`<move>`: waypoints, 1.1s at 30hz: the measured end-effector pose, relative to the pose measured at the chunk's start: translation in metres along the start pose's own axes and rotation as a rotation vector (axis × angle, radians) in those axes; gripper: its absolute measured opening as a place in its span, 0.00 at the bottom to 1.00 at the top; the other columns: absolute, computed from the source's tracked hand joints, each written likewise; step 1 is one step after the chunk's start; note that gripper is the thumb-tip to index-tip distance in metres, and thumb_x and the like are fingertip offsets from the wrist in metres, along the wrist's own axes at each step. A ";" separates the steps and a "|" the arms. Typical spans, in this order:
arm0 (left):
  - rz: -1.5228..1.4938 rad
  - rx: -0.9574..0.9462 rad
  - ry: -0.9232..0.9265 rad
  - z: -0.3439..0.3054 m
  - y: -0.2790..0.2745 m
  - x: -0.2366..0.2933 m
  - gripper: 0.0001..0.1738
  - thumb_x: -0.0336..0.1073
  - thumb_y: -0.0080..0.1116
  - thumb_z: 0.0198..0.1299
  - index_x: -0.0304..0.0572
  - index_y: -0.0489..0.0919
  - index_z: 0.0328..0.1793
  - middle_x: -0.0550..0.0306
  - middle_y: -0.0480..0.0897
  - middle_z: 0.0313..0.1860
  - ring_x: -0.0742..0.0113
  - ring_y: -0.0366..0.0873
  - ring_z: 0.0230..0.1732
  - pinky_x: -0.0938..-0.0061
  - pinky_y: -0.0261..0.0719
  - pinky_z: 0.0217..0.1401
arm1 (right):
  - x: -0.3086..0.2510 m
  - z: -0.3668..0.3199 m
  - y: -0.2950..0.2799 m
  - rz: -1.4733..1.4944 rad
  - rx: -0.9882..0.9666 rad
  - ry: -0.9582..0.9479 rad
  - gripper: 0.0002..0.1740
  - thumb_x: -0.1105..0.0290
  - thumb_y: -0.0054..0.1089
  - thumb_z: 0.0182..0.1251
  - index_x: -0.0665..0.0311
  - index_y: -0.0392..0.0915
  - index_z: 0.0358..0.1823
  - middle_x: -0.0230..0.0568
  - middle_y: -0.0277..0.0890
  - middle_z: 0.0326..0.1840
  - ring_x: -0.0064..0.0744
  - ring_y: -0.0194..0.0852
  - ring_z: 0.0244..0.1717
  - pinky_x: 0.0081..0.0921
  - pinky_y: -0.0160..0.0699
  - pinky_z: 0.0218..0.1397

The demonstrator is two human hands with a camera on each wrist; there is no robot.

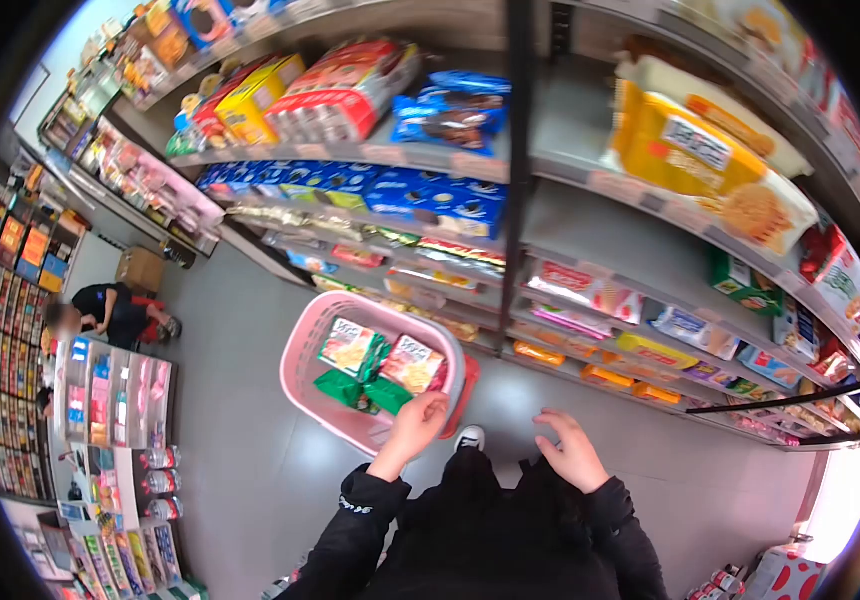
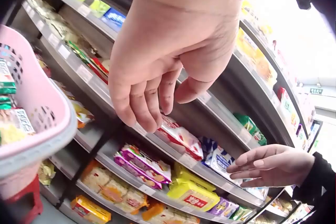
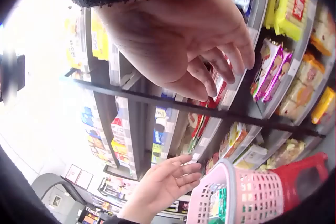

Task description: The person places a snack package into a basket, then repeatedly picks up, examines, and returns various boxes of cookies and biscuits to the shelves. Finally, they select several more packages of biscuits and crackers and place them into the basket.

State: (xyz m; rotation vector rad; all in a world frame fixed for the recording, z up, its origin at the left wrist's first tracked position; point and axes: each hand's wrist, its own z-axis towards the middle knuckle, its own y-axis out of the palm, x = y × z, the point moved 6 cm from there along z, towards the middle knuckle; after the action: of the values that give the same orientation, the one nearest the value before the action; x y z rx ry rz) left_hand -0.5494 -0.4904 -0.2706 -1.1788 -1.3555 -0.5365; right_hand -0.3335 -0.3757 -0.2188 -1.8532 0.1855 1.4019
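My left hand (image 1: 416, 428) hangs over the near rim of a pink shopping basket (image 1: 302, 362), its fingers loosely bent and holding nothing. Inside the basket lie two white-and-green snack packs, one a box-like pack (image 1: 350, 345) and the other a similar pack (image 1: 414, 362), with green packaging (image 1: 386, 394) below them. To the right of the basket, my right hand (image 1: 570, 450) is held in the air with relaxed fingers and nothing in it. In the left wrist view the left hand (image 2: 168, 61) appears before the shelves, with the right hand (image 2: 273, 165) beyond it.
Shelves of packaged snacks run along the front and right, with a yellow biscuit bag (image 1: 710, 160) and blue packs (image 1: 450, 110). A red stand (image 1: 465, 395) shows at the basket's side. Farther left, a person (image 1: 110, 310) sits near a display rack (image 1: 115, 395). Grey floor (image 1: 240, 400) lies around the basket.
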 end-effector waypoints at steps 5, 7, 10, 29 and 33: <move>-0.044 0.098 -0.110 -0.012 -0.078 -0.093 0.12 0.28 0.49 0.51 0.32 0.74 0.42 0.53 0.79 0.32 0.70 0.77 0.33 0.79 0.74 0.37 | -0.052 0.049 0.074 0.046 -0.161 -0.091 0.15 0.74 0.52 0.52 0.67 0.69 0.43 0.51 0.67 0.48 0.51 0.65 0.50 0.34 0.65 0.52; -0.039 0.156 -0.158 -0.015 -0.105 -0.122 0.12 0.28 0.49 0.51 0.32 0.74 0.42 0.53 0.79 0.32 0.69 0.77 0.32 0.79 0.74 0.36 | -0.054 0.063 0.105 0.060 -0.203 -0.104 0.16 0.73 0.51 0.52 0.67 0.68 0.44 0.52 0.68 0.46 0.50 0.66 0.48 0.35 0.66 0.51; -0.001 0.165 -0.231 -0.011 -0.131 -0.145 0.13 0.25 0.45 0.54 0.29 0.71 0.45 0.51 0.79 0.35 0.71 0.77 0.38 0.82 0.73 0.39 | -0.045 0.078 0.161 0.065 -0.354 -0.116 0.18 0.71 0.51 0.52 0.68 0.67 0.46 0.52 0.70 0.40 0.49 0.69 0.44 0.35 0.67 0.48; -0.381 0.331 -0.476 -0.049 -0.135 -0.144 0.15 0.23 0.41 0.56 0.30 0.69 0.49 0.53 0.77 0.37 0.68 0.75 0.38 0.79 0.71 0.41 | 0.047 0.153 0.332 -0.560 -0.327 0.168 0.26 0.73 0.60 0.39 0.73 0.64 0.44 0.50 0.70 0.38 0.44 0.72 0.39 0.31 0.74 0.40; -0.381 0.376 -0.489 -0.063 -0.143 -0.145 0.15 0.23 0.41 0.55 0.30 0.69 0.49 0.51 0.77 0.39 0.66 0.76 0.38 0.78 0.72 0.42 | 0.059 0.153 0.339 -0.508 -0.433 0.242 0.41 0.66 0.67 0.35 0.77 0.57 0.52 0.57 0.69 0.44 0.50 0.70 0.45 0.36 0.73 0.45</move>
State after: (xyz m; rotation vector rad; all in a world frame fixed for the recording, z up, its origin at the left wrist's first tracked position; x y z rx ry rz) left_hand -0.6749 -0.6459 -0.3452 -0.7654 -2.0225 -0.2394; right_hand -0.6103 -0.4860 -0.4495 -2.2144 -0.4770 0.9064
